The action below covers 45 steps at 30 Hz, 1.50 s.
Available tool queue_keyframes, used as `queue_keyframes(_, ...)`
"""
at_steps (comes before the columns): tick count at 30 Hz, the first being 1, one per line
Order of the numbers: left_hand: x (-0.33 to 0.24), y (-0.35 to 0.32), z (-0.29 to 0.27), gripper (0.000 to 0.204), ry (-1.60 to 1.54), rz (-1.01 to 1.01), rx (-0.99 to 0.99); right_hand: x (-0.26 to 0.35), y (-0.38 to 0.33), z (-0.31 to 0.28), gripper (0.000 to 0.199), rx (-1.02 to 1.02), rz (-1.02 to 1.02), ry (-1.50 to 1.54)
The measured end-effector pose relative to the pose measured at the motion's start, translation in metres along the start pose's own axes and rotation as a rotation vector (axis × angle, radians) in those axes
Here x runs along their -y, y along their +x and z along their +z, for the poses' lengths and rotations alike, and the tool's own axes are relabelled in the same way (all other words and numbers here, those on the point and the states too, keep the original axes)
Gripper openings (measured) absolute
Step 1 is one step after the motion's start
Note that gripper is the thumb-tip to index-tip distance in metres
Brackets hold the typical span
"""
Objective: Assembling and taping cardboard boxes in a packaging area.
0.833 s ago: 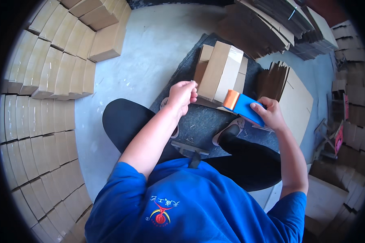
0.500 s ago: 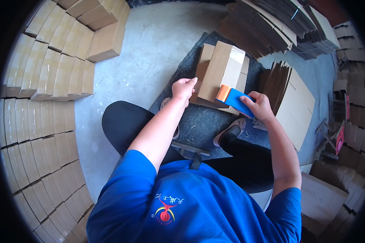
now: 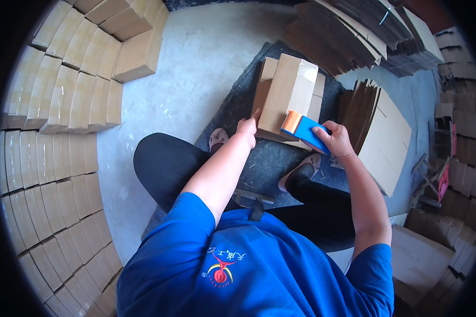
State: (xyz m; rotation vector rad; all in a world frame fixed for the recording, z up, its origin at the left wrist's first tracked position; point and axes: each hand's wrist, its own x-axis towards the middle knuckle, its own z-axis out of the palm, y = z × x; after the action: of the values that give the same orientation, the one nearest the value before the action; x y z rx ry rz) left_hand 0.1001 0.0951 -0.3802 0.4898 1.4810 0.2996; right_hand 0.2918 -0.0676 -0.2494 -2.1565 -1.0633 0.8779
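A brown cardboard box (image 3: pixel 281 87) lies at a slant in front of my feet, with a shiny strip of clear tape (image 3: pixel 308 71) at the far end of its top. My right hand (image 3: pixel 337 139) is closed around a blue tape dispenser (image 3: pixel 311 134), whose orange front end rests at the box's near right edge. My left hand (image 3: pixel 247 131) grips the box at its near left corner, the thumb against the side; the other fingers are partly hidden. Beneath the box more cardboard (image 3: pixel 318 91) shows.
Stacked closed boxes (image 3: pixel 53 153) form a wall on the left. Flat cardboard sheets stand in a bundle (image 3: pixel 388 142) to the right, with more piles (image 3: pixel 349 37) at the far right. A dark mat (image 3: pixel 240 95) lies under the box, and a folding stool (image 3: pixel 426 179) stands at right.
My left hand has gone from a raised pinch beside the box down to its near left corner. My right hand and the tape dispenser have hardly moved.
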Motion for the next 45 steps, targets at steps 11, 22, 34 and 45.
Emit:
queue_keyframes(11,-0.024,-0.071,-0.032,0.066,1.018,1.540,0.265,-0.002,0.005,-0.002,0.047,0.031,-0.040,-0.002)
queue_keyframes(22,-0.025,-0.060,-0.014,0.085,1.387,1.578,0.286,0.001,0.013,-0.010,0.051,0.139,-0.035,0.059)
queue_keyframes(34,-0.029,-0.081,-0.005,0.083,1.811,1.459,0.113,0.013,-0.008,-0.069,0.045,0.178,0.090,-0.005)
queue_keyframes(45,-0.029,-0.079,-0.003,0.090,1.804,1.445,0.155,-0.021,-0.014,-0.093,0.044,0.130,0.106,-0.395)
